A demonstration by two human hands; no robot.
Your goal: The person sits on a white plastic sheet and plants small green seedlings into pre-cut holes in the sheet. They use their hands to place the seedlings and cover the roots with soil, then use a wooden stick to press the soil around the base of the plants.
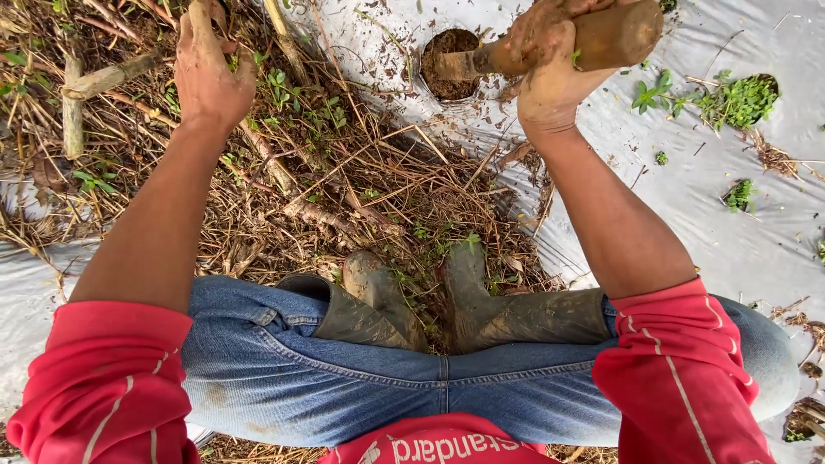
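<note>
Person squats over a field bed, seen from above. Right hand (550, 64), muddy, is clenched around a thick wooden dibber (601, 39); its narrow tip sits in a round hole (447, 64) cut in the silver plastic mulch (687, 189), soil showing inside. Left hand (206, 73) reaches forward over the dry stalks (292, 172) in the furrow; fingers curl at the upper edge of view, and I cannot tell whether they grip anything. Two muddy rubber boots (378, 296) stand side by side among stalks and small green weeds (735, 101). More weeds grow from another hole in the mulch, right of the dibber. Blue jeans (430, 387), red sleeves (107, 378) pushed up to the elbows.
</note>
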